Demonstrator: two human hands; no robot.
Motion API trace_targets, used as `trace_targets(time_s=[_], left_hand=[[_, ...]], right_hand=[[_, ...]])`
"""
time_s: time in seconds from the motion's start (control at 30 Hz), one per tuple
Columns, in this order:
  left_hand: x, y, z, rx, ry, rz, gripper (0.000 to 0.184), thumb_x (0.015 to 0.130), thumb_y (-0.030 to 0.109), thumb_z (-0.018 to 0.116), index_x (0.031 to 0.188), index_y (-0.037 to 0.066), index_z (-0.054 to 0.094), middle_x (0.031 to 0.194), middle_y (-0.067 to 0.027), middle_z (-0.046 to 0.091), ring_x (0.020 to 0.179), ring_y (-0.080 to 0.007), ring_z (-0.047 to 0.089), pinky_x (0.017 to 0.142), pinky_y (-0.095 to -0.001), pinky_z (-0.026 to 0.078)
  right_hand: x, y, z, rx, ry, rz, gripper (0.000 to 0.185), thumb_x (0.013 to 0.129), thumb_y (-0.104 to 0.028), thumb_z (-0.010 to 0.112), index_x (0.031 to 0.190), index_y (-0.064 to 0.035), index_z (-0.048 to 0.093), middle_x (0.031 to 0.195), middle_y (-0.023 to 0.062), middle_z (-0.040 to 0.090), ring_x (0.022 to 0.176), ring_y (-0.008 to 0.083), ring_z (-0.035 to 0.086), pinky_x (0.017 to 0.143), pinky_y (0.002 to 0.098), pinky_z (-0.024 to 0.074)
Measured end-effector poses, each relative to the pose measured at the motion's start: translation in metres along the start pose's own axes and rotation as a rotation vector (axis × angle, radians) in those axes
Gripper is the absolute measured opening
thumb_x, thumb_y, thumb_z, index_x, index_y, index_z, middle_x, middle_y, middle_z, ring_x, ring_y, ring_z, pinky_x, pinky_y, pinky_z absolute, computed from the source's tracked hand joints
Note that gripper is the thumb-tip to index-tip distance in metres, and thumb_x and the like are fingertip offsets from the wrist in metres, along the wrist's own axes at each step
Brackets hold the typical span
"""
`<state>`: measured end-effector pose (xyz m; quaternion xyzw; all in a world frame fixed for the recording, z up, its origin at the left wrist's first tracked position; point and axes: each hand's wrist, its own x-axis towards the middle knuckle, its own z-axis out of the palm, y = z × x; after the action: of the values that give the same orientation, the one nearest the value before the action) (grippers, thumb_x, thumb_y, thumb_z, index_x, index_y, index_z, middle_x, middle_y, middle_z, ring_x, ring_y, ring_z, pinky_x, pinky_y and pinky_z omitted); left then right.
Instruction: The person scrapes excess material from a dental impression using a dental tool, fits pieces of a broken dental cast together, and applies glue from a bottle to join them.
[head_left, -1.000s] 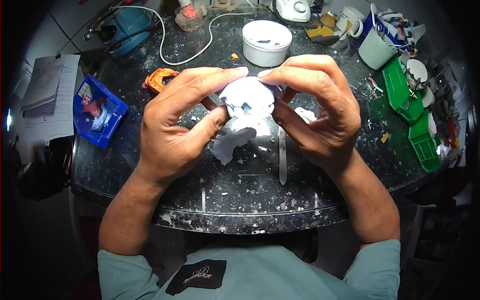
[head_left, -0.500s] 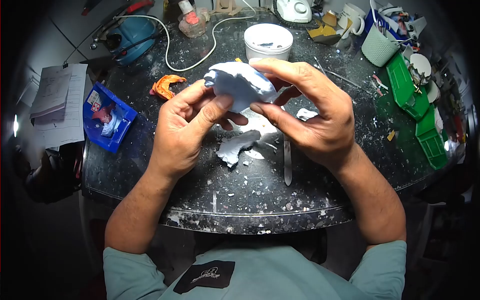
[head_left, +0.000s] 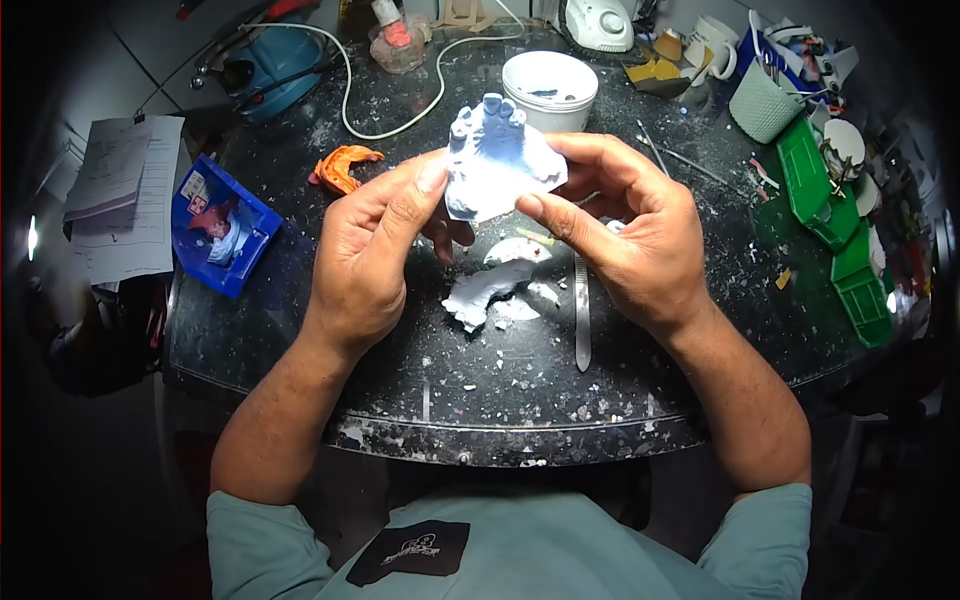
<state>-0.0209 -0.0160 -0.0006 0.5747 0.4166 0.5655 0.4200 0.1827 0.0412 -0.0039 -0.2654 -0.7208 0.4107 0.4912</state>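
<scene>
Between both hands I hold a pale blue-white plaster dental cast (head_left: pixel 500 165), raised over the bench with its teeth at the far edge. My left hand (head_left: pixel 370 235) pinches its left side, thumb on the near face. The right side is gripped by my right hand (head_left: pixel 640 225), thumb at the lower corner and index finger along the edge. Beneath the cast lies a torn grey-white plaster scrap (head_left: pixel 490 292) among small crumbs. A metal knife (head_left: pixel 582 315) rests near my right hand, its upper end partly hidden. An orange horseshoe-shaped impression (head_left: pixel 345 168) lies beyond my left hand.
A white tub (head_left: pixel 550 85) stands behind the cast. To the left is a blue tray (head_left: pixel 225 225) with pieces in it; to the right, green trays (head_left: pixel 845 285) and a pale basket (head_left: pixel 765 105). A white cable (head_left: pixel 352 105) loops across the back of the black bench (head_left: pixel 500 395).
The cast has been turned in my hands, so its row of teeth and inner surface now show. Both hands keep hold of it. The whole view has shifted slightly.
</scene>
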Motion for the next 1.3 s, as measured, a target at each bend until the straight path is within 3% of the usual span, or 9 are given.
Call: trace_targets(time_s=[0.3,0.53,0.67,0.77,0.87,1.0,1.03,1.13,1.3], left_hand=[[0.0,0.011,0.005,-0.025,-0.135,0.08,0.059,0.088,0.021,0.056,0.137,-0.008,0.043,0.126,-0.014,0.056,0.108,-0.0172,0.056,0.089,-0.0321,0.048],[0.016,0.008,-0.035,0.104,0.233,0.198,0.023,0.099,0.018,0.054,0.112,0.002,0.062,0.101,-0.0074,0.069,0.09,-0.0119,0.065,0.075,-0.0271,0.051],[0.028,0.021,-0.073,0.407,0.462,0.077,0.022,0.095,0.028,0.062,0.105,0.01,0.068,0.085,0.0025,0.069,0.07,-0.004,0.06,0.061,-0.0176,0.042],[0.028,0.034,-0.103,0.454,0.406,-0.318,0.028,0.095,0.037,0.061,0.102,0.01,0.065,0.078,0.0013,0.065,0.062,-0.0043,0.058,0.049,-0.0153,0.037],[0.024,0.034,-0.106,0.53,0.372,-0.43,0.036,0.095,0.044,0.059,0.1,0.008,0.063,0.073,-0.0001,0.062,0.056,-0.0047,0.056,0.042,-0.0146,0.03],[0.029,0.027,-0.088,0.049,0.309,-0.185,0.033,0.096,0.022,0.058,0.117,-0.003,0.057,0.106,-0.0167,0.067,0.085,-0.0169,0.069,0.057,-0.0145,0.054],[0.027,0.029,-0.086,-0.094,0.271,-0.172,0.032,0.092,0.006,0.054,0.121,-0.008,0.053,0.122,-0.0235,0.061,0.1,-0.024,0.067,0.065,-0.0174,0.058],[0.029,0.014,-0.091,-0.254,0.326,-0.143,0.039,0.086,-0.002,0.051,0.125,-0.007,0.05,0.121,-0.0245,0.061,0.098,-0.0221,0.067,0.061,-0.0172,0.056],[0.025,0.024,-0.087,-0.227,0.264,-0.237,0.022,0.09,0.025,0.055,0.091,0.004,0.058,0.072,-0.0097,0.06,0.046,-0.0108,0.047,0.037,-0.0212,0.033]], right_hand=[[-0.001,-0.004,-0.001,0.125,-0.004,0.09,0.027,0.087,-0.01,0.072,0.111,-0.0017,0.064,0.088,0.0057,0.071,0.075,0.0075,0.065,0.067,0.0218,0.0536],[0.018,-0.009,-0.024,0.052,0.045,-0.093,0.045,0.088,-0.005,0.069,0.129,-0.0007,0.053,0.119,0.0097,0.06,0.11,0.017,0.058,0.097,0.0296,0.0479],[0.028,0.022,-0.051,-0.159,0.144,-0.062,0.026,0.085,-0.017,0.075,0.105,-0.002,0.068,0.087,0.0014,0.065,0.084,0.0084,0.061,0.08,0.0241,0.0502],[0.027,0.025,-0.055,-0.202,0.101,0.13,0.019,0.088,-0.021,0.072,0.093,-0.003,0.071,0.064,-0.005,0.057,0.06,0.0041,0.054,0.056,0.0226,0.0444],[0.027,0.027,-0.06,-0.333,0.028,0.121,0.018,0.089,-0.02,0.07,0.094,-0.0032,0.07,0.062,-0.0042,0.056,0.058,0.0041,0.053,0.054,0.023,0.0439],[0.026,0.035,-0.063,-0.35,0.002,0.085,0.014,0.09,-0.015,0.066,0.095,-0.0028,0.069,0.066,-0.0004,0.063,0.059,0.0049,0.055,0.056,0.0228,0.0446],[0.026,0.037,-0.065,-0.374,-0.026,0.11,0.016,0.089,-0.017,0.066,0.097,-0.0034,0.069,0.068,0.001,0.065,0.061,0.0062,0.057,0.058,0.0234,0.0455],[0.025,0.034,-0.066,-0.47,-0.063,0.11,0.018,0.088,-0.019,0.067,0.099,-0.0057,0.069,0.069,0.0017,0.065,0.063,0.0073,0.058,0.06,0.0254,0.0465],[0.022,0.027,-0.066,-0.59,-0.14,0.112,0.021,0.086,-0.022,0.068,0.101,-0.0073,0.069,0.072,0.0043,0.067,0.064,0.0115,0.06,0.063,0.0289,0.0481]])
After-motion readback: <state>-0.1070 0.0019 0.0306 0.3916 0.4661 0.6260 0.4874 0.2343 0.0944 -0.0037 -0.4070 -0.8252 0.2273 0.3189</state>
